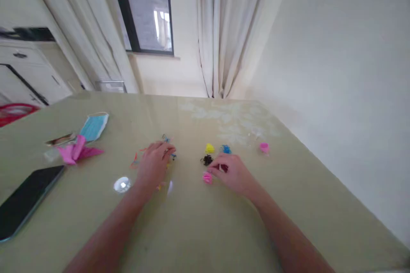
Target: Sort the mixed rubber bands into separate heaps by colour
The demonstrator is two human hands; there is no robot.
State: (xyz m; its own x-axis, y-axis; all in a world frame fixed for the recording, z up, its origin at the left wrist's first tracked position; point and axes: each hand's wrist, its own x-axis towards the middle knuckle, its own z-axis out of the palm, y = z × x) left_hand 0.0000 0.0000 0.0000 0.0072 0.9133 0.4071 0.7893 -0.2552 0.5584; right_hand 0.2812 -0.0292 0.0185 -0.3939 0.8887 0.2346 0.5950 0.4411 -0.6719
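Hands: two, both bare.
Left hand (154, 163): one, fingers curled low over mixed loose bands (166, 138); its grip cannot be told, the fingertips being hidden.
Right hand (233, 174): one, thumb and forefinger tips close together just beside the pink pile; whether they meet on a band cannot be told.
Sorted piles of small elastic bands: five, grouped around the right hand. One yellow pile (209, 148), one blue pile (226, 149), one black pile (207, 160), one pink pile (207, 178), one dark red pile (224, 167) partly behind the fingers.
Loose bands: several colours, too small to count, around the left hand.
Pink cup-like piece: one (264, 147), right of the piles.
Clear round piece: one (122, 184), left of the left forearm.
Left side of table (192, 234): one smartphone (30, 196), one blue face mask (94, 127), one folded pink piece (77, 152), one flat packet (60, 139), any print too blurred to read.
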